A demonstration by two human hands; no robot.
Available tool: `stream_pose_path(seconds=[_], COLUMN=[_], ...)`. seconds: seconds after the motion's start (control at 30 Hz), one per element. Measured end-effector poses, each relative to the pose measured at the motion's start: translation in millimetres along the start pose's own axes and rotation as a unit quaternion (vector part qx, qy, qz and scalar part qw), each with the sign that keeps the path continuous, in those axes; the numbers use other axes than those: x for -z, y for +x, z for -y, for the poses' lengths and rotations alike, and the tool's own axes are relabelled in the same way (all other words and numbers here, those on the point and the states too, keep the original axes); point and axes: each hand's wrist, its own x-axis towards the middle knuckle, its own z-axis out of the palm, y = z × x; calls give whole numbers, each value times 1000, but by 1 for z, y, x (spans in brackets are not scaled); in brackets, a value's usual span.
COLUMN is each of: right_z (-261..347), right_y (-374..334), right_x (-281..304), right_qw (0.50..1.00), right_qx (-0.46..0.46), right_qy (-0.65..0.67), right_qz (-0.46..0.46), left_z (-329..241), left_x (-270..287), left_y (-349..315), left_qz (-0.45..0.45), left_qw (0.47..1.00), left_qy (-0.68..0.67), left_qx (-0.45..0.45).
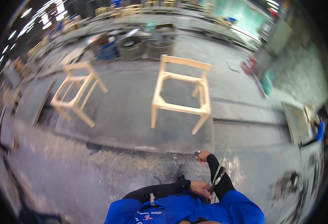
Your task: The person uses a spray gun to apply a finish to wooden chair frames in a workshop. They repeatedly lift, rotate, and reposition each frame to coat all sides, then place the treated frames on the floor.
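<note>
My left hand [201, 188] is drawn across my body, its fingers closed on the lower end of a thin pale-green hose [226, 148]. A dark part and a whitish fitting [219, 180] show beside those fingers, against my right sleeve. Out in front, my right hand [202, 156] is closed round a small dark tool; only its tip [197, 153] shows, so its kind is unclear. Beyond it stands a bare wooden chair frame [182, 108], upright, with an open seat. A second wooden chair frame [76, 100] stands to its left. Neither hand touches a chair.
Both chairs rest on a dark flat board [126, 130]. Several drums [132, 46] full of stuff stand behind them. At the right are a concrete pillar [279, 37], a green bundle [268, 83] and red items [248, 65]. More wooden chairs [132, 9] line the far back.
</note>
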Motion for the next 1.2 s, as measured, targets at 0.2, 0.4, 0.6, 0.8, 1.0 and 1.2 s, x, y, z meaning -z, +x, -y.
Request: stream_pose_path(seconds=[0.2, 0.4, 0.6, 0.8, 1.0, 1.2], right_z=[-78, -98, -109, -120, -73, 6], right_y=[-40, -106, -179, -231, -256, -263], right_x=[72, 115, 141, 138, 119, 87], right_qw=[963, 849, 815, 772, 730, 731], right_qx=[-13, 102, 160, 125, 79, 111], right_qy=[254, 494, 500, 511, 503, 457], right_qz=[-91, -160, -245, -356, -456, -494], left_z=[-63, -76, 20, 70, 80, 108], left_x=[20, 56, 157, 261, 339, 408], left_y=[73, 127, 38, -107, -170, -160], left_qz=[65, -97, -370, -567, -613, -552], left_qw=[989, 982, 917, 789, 718, 681], left_qy=[-126, -156, 75, 165, 258, 431], left_qx=[48, 53, 131, 168, 204, 213])
